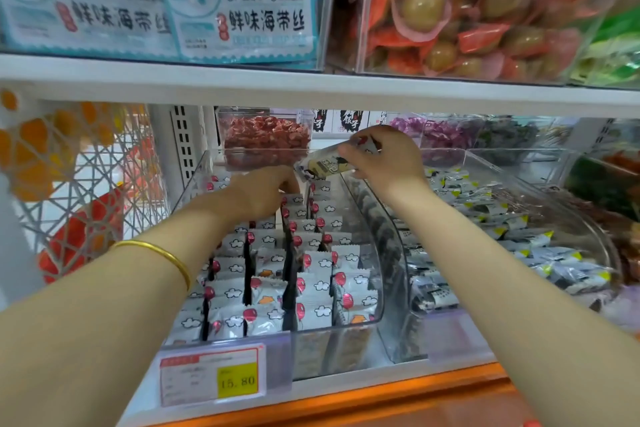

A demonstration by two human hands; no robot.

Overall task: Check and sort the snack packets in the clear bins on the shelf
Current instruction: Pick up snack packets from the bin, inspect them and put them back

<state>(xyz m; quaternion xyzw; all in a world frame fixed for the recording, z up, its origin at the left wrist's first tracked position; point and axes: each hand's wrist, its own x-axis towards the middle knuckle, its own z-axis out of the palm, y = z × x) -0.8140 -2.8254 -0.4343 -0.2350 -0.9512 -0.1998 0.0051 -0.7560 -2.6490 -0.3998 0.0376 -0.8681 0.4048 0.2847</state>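
Observation:
A clear bin [372, 288] on the lower shelf holds several rows of white snack packets [315, 308] printed with red balloons and clouds, standing upright. My left hand [266, 189] reaches to the back of this bin, its fingers down among the rear packets; what it holds is hidden. My right hand [384, 154] grips one white packet [323, 165] above the bin's back, tilted down to the left. To the right, a second clear bin [519, 177] holds a loose heap of grey-white packets [502, 239] with yellow corners.
A price tag [213, 376] reading 15.80 hangs on the bin's front. Behind stand bins of red snacks [266, 139] and purple ones [440, 133]. The upper shelf [311, 87] carries seaweed packets [242, 10] and a bin of packed eggs [467, 17]. A white lattice basket [76, 184] stands left.

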